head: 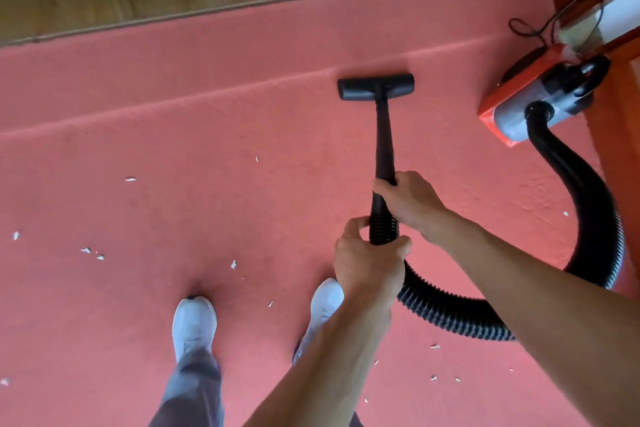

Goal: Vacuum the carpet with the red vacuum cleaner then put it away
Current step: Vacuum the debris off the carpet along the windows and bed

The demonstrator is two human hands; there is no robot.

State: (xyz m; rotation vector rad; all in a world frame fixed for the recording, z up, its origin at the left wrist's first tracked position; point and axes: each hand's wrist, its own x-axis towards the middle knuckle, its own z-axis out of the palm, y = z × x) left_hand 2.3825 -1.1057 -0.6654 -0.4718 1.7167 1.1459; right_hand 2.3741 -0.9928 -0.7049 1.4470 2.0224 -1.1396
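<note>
On vacuum hose (450,314), left hand (369,269), right hand (412,204)

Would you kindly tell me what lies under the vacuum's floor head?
The head rests on the pink carpet, and bare carpet shows all round it. Whether any litter lies beneath cannot be seen, because the head covers that patch.

The red vacuum cleaner (512,87), its red-and-grey body lying at the carpet's right edge, feeds a black ribbed hose (588,201) that loops round to a black wand (384,139). The wand's T-shaped floor head (375,87) sits flat on the salmon-red carpet (173,114), which is strewn with small white scraps (130,179).
</note>
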